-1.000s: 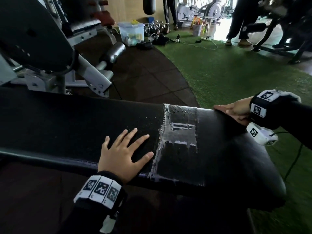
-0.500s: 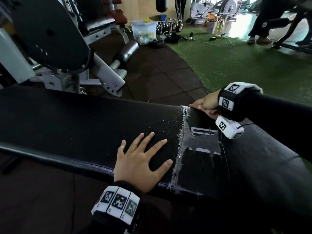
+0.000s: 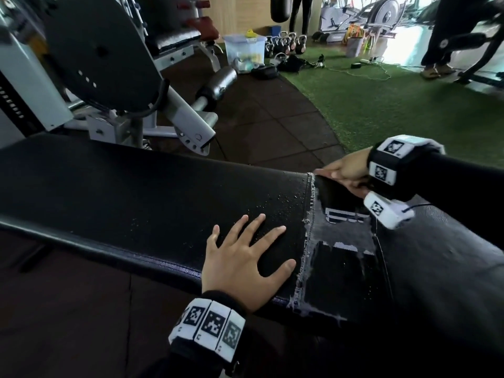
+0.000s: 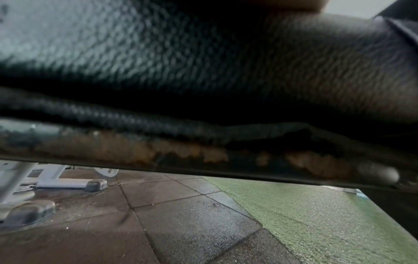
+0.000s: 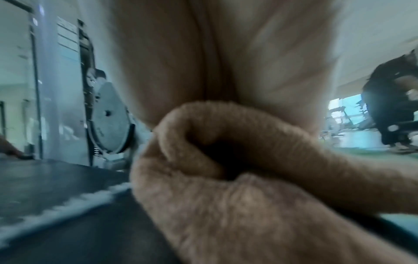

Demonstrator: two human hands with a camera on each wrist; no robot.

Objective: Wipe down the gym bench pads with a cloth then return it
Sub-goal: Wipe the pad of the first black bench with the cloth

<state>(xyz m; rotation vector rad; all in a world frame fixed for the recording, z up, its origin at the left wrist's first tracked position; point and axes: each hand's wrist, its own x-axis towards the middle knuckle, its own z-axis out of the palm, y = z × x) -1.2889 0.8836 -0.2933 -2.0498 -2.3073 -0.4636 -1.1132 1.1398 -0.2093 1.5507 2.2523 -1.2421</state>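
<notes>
The left hand (image 3: pixel 240 264) lies flat on the bench pad (image 3: pixel 114 192), palm down, all five fingers straight and spread, fingertips pointing toward one o'clock; it grasps nothing. Its wrist hangs over the pad's near edge at six o'clock, and the left wrist view shows only the pad's (image 4: pixel 203 59) grained black side, frayed underside and the floor below.

The right hand (image 3: pixel 345 173) sits at the pad's far edge, at about two o'clock from the left hand, knuckles up, forearm coming in from three o'clock. In the right wrist view its fingers (image 5: pixel 237 128) are curled tight into the palm, with a dark hollow in the fist. A black cloth (image 3: pixel 335 195) may lie under that hand on the dark pad, but I cannot tell it from the pad, nor whether the fist grasps it.

The pad carries one worn, grey, peeling patch (image 3: pixel 346 257) with a ragged white seam at its nine o'clock side; fine water droplets (image 3: pixel 283 203) speckle the surface between the seam and the left fingertips.

Counted: two hands, two wristbands with black-and-white markers, one bench pad in front. At eleven o'clock stands one grey weight machine (image 3: pixel 103 66); at twelve, one clear plastic tub (image 3: pixel 245 50) and a cluster of kettlebells (image 3: pixel 286 45), too small to count. Two people's legs show on the green turf (image 3: pixel 395 105), at twelve and one o'clock.
</notes>
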